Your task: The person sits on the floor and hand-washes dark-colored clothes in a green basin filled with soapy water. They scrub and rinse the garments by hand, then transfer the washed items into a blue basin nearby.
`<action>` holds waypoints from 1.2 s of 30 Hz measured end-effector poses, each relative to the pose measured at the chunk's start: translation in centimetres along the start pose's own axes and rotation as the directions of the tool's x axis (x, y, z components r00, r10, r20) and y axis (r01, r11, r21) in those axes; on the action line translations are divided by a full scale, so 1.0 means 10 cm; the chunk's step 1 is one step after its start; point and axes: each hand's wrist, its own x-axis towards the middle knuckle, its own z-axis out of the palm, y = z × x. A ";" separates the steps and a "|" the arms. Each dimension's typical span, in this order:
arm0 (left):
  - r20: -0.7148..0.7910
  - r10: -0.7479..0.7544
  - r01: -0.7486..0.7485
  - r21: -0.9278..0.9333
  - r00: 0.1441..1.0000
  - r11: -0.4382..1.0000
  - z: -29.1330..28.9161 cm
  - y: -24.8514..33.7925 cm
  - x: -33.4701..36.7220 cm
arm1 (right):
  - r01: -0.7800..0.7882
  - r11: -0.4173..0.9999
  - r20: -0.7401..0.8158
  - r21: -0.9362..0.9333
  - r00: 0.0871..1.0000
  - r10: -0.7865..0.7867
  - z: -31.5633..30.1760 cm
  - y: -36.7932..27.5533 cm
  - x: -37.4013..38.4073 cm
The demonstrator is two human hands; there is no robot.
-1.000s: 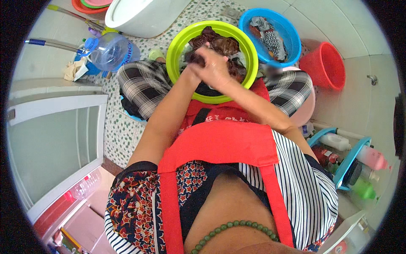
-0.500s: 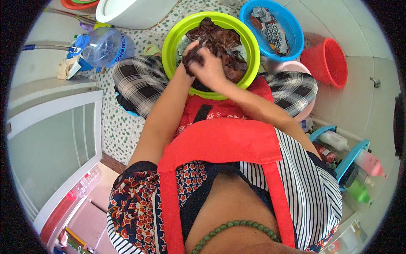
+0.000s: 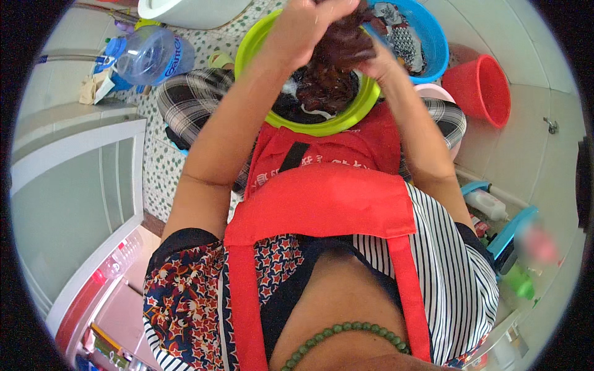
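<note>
A wet, dark brown garment (image 3: 343, 46) hangs from both my hands over a lime-green basin (image 3: 247, 49). High above the basin's far side, my left hand (image 3: 306, 31) is closed around the upper part of the cloth. My right hand (image 3: 378, 63) grips its right side, lower and closer to the blue basin; some of its fingers are hidden behind the fabric. The lower folds still reach down into the green basin, where dark water and a pale strip near the front rim show.
A blue basin (image 3: 436, 43) with patterned clothes stands right of the green one, beside a red bucket (image 3: 473, 93). To the left are a large clear water bottle (image 3: 151, 59) and a glazed door (image 3: 86, 191). A blue rack (image 3: 513, 232) holds bottles at right.
Both hands have risen and spread apart, lifting the brown garment out of the low bunch it formed in the basin. My right hand has shifted to the right.
</note>
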 end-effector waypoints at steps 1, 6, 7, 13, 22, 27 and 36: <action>0.066 0.096 -0.094 -0.024 0.993 0.995 0.04 0.20 0.08 | 0.050 0.998 0.112 -0.026 0.993 -0.046 -0.07 -0.17 0.01; 0.184 0.206 -0.198 -0.061 0.961 0.978 -0.02 0.55 0.06 | 0.198 0.980 0.155 -0.021 0.969 -0.192 0.59 -0.63 -0.35; 0.179 0.144 -0.146 0.001 0.973 0.989 -0.11 0.45 0.04 | 0.054 0.998 0.090 -0.008 0.995 -0.054 0.56 -0.61 -0.37; 0.052 -0.374 0.352 0.241 0.926 0.904 -0.93 -0.52 -0.32 | -0.078 0.748 -0.105 -0.659 0.994 0.011 0.08 0.22 -0.19; -0.357 -0.258 0.356 0.933 0.898 -0.052 -1.15 -2.07 -0.69 | 0.073 0.026 0.055 -0.997 0.905 -0.422 -0.49 1.47 0.44; -0.245 -0.320 0.182 0.960 0.915 -0.214 -1.20 -2.39 -0.93 | -0.019 -0.269 0.085 -0.963 0.924 -0.372 -0.30 1.69 0.39; -0.296 -0.574 0.337 0.941 0.764 -0.038 -1.68 -2.85 -0.53 | 0.037 -0.127 0.066 -0.991 0.970 -0.232 -0.58 1.72 0.91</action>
